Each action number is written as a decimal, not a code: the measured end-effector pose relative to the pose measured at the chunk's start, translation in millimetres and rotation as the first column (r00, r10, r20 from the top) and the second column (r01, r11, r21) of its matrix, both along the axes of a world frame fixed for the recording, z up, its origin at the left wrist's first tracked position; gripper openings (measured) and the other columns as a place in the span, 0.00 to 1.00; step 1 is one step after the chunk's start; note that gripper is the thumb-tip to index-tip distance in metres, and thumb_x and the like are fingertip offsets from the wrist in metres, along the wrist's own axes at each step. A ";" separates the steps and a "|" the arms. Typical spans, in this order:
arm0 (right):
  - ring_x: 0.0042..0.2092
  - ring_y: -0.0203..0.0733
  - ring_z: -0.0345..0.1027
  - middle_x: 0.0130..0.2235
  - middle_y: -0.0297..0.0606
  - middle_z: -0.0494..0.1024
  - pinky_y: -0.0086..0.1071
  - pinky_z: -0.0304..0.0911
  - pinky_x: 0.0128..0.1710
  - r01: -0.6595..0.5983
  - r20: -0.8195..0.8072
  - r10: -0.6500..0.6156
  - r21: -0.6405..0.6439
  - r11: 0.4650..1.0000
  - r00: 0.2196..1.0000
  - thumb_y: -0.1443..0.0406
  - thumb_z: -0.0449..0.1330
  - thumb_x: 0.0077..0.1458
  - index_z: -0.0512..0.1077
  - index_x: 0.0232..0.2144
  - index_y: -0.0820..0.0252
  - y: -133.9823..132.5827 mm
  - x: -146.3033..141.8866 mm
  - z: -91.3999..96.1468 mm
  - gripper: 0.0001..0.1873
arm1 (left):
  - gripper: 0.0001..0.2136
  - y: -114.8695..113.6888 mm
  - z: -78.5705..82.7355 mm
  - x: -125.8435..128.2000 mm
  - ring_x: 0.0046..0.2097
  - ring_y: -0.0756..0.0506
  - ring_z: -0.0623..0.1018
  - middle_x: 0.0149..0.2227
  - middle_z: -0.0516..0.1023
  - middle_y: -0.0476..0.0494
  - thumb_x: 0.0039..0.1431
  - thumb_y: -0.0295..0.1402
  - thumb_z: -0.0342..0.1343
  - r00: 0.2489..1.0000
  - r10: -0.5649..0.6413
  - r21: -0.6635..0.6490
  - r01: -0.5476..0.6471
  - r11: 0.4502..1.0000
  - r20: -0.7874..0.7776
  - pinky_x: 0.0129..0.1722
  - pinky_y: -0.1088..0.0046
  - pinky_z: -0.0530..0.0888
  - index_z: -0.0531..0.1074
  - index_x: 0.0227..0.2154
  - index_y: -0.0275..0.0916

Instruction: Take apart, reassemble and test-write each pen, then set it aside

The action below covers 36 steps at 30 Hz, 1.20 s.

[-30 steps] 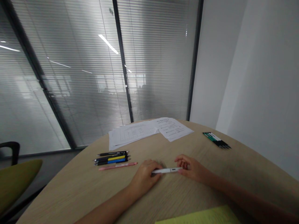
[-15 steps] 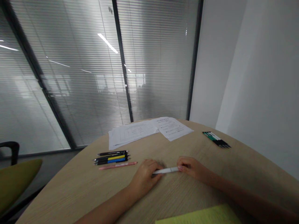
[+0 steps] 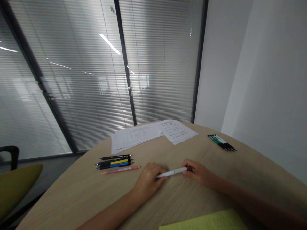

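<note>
A white pen (image 3: 173, 172) with a thin dark ring around its barrel is stretched between my two hands just above the wooden table. My left hand (image 3: 149, 178) is closed around its left end, the fingers curled over it. At the right end, thumb and forefinger of my right hand (image 3: 196, 171) pinch the pen, hiding its tip. Close to my left hand lies a pink pen (image 3: 121, 170). Beyond that rest several dark pens, including a yellow-and-black pen (image 3: 120, 162) and a blue-and-black pen (image 3: 118, 165).
White printed sheets (image 3: 136, 135) overlap at the far side of the round table (image 3: 79, 188). Several green, white and black pens (image 3: 222, 142) lie together near the right edge. A yellow paper (image 3: 206, 221) is at the front. A green chair (image 3: 20, 180) stands at left.
The pen's right end has risen slightly, so the pen slants up to the right, and more of it shows by my right hand's fingers. My left hand has hardly moved.
</note>
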State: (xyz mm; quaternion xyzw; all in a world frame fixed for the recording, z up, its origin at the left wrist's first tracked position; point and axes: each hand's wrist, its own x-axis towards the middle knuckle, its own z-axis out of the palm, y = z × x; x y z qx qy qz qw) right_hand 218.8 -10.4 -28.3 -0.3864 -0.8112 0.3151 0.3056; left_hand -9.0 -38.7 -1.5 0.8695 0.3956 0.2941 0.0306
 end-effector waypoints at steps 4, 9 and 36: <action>0.26 0.34 0.57 0.23 0.30 0.63 0.27 0.53 0.27 -0.033 0.005 0.033 -0.013 0.999 0.999 0.59 0.51 0.50 0.64 0.24 0.60 -1.1 0.6 4.0 0.10 | 0.01 -2.2 1.1 0.6 0.31 0.47 0.70 0.26 0.72 0.46 0.49 0.26 0.55 0.999 -0.011 0.056 0.013 0.998 -0.039 0.32 0.72 0.64 0.69 0.27 0.36; 0.28 0.36 0.59 0.23 0.33 0.65 0.29 0.55 0.29 -0.115 -0.013 0.115 0.008 0.993 0.993 0.55 0.47 0.52 0.64 0.20 0.61 1.1 1.5 5.5 0.18 | 0.02 -3.3 -0.2 0.4 0.31 0.47 0.69 0.25 0.72 0.46 0.52 0.28 0.52 0.995 -0.050 0.112 0.059 0.992 -0.085 0.31 0.72 0.63 0.69 0.28 0.36; 0.25 0.33 0.59 0.23 0.29 0.66 0.26 0.55 0.25 -0.016 -0.111 -0.001 -0.156 0.988 0.994 0.60 0.58 0.43 0.64 0.29 0.60 4.9 -1.2 -2.0 0.11 | 0.02 -3.9 -1.4 0.0 0.30 0.47 0.68 0.25 0.71 0.46 0.52 0.27 0.52 0.996 -0.014 0.198 0.031 0.980 -0.087 0.30 0.72 0.62 0.69 0.27 0.37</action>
